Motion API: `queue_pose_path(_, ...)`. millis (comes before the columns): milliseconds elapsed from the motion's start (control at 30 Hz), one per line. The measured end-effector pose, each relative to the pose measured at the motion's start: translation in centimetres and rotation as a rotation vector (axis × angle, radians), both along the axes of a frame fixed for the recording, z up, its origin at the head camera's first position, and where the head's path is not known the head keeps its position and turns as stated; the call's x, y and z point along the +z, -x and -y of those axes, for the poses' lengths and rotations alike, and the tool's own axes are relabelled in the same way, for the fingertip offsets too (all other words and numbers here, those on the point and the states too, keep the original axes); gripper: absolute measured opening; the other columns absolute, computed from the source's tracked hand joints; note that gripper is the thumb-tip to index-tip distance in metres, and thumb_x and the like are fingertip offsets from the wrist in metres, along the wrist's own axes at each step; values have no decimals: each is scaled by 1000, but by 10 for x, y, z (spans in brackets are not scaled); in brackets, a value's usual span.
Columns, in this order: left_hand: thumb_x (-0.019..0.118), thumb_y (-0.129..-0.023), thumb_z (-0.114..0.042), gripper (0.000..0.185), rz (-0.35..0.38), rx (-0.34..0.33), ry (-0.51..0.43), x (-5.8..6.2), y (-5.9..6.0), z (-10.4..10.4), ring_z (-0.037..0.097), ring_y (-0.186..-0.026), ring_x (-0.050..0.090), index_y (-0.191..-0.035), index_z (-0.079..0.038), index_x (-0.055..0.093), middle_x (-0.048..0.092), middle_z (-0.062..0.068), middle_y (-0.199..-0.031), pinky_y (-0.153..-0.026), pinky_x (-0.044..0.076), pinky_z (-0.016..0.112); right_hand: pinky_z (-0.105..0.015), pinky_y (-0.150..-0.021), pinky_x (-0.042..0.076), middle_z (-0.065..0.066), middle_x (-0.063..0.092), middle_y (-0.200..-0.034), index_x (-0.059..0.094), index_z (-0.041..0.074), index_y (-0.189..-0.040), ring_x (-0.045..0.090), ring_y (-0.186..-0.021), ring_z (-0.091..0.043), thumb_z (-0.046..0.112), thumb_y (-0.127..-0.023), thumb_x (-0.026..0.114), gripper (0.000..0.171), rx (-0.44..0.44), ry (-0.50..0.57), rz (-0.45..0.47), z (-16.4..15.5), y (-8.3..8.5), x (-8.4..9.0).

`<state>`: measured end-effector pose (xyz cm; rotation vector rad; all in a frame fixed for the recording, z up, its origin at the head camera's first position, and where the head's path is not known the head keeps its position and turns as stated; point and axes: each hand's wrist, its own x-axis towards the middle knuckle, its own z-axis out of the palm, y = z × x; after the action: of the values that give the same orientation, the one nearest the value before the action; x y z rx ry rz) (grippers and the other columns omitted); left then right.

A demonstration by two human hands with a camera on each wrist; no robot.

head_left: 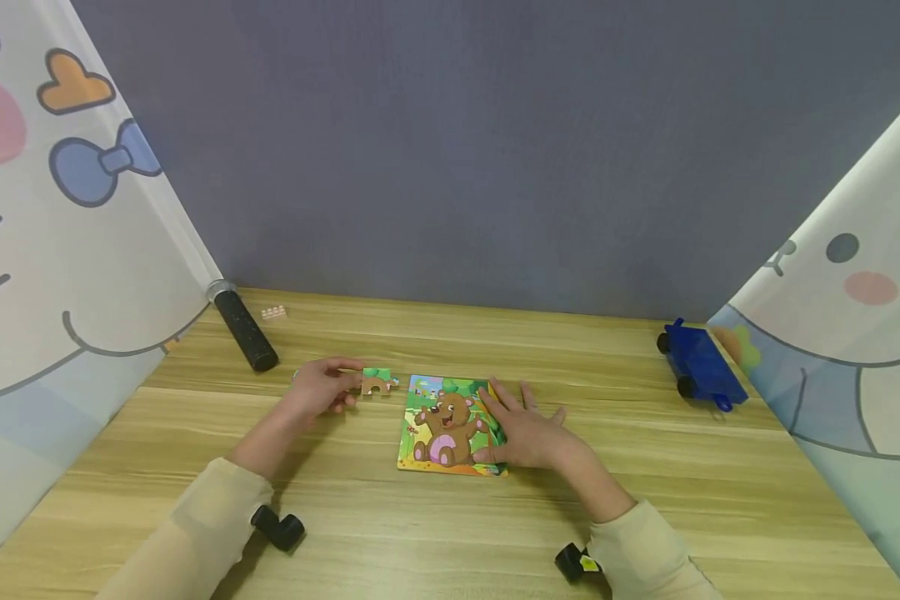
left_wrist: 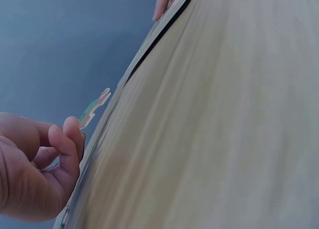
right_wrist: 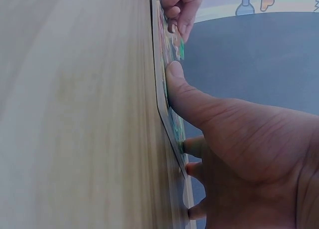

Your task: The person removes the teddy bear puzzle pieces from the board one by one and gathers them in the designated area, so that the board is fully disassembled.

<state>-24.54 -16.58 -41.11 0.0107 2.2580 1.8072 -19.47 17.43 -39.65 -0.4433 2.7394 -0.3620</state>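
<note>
A jigsaw puzzle [head_left: 442, 429] showing a brown bear lies flat on the wooden table. To its left, my left hand [head_left: 322, 387] pinches a puzzle piece [head_left: 376, 381] with green and brown print between thumb and fingers. That piece [left_wrist: 93, 109] stands out from the fingertips in the left wrist view. My right hand [head_left: 525, 429] has its fingers spread over the puzzle's right side, the thumb resting on the picture near the bear. Seen from the right wrist, the thumb and fingertips of the right hand [right_wrist: 249, 139] touch the puzzle's surface and edge.
At the back left lies a black microphone [head_left: 243, 325], with a small pink toy brick [head_left: 273, 312] beside it. A blue wheeled toy [head_left: 699, 364] stands at the far right. A grey panel [head_left: 450, 150] closes off the back; printed cloths hang on both sides.
</note>
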Motion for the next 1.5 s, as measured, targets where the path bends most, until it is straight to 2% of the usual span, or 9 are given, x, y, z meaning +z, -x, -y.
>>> queue_pose_path(233, 57, -103, -7, 38, -9, 14, 45, -2, 3, 14, 9, -61, 58, -138, 7, 54, 63, 9, -91, -51, 45, 20, -91, -92, 5, 3, 2, -170, 21, 24, -163, -3, -150, -47, 65, -84, 70, 102, 2, -4, -1, 0, 1, -1)
queue_pose_path(600, 59, -103, -8, 40, -5, 25, 38, 2, 2, 30, 8, -60, 58, -139, 8, 53, 65, 7, -89, -51, 45, 20, -91, -92, 5, 3, 2, -170, 21, 24, -163, -4, -150, -46, 65, -83, 71, 102, -1, -9, 1, 1, 1, 0)
queue_pose_path(1167, 61, -102, -7, 36, -59, 56, 121, 5, 1, 35, 8, -52, 54, -134, 9, 57, 60, 9, -84, -46, 43, 22, -92, -90, 6, 1, 4, -170, 22, 22, -163, 0, -150, -48, 65, -84, 70, 102, 3, -8, -5, -1, 0, -1)
queue_pose_path(1367, 60, -102, -7, 33, -77, 87, 169, 3, 2, 35, 9, -56, 53, -132, 6, 60, 60, 11, -94, -47, 44, 22, -91, -91, 5, 1, 4, -170, 22, 23, -163, -1, -150, -48, 65, -84, 70, 102, 4, -11, -3, 0, 1, 0)
queue_pose_path(1500, 61, -101, -6, 31, -97, 99, 166, 1, 3, 36, 11, -63, 53, -130, 7, 61, 60, 11, -98, -49, 44, 22, -91, -91, 5, 1, 3, -170, 21, 23, -163, -1, -150, -47, 65, -84, 70, 102, 1, -12, -2, 0, 1, 0)
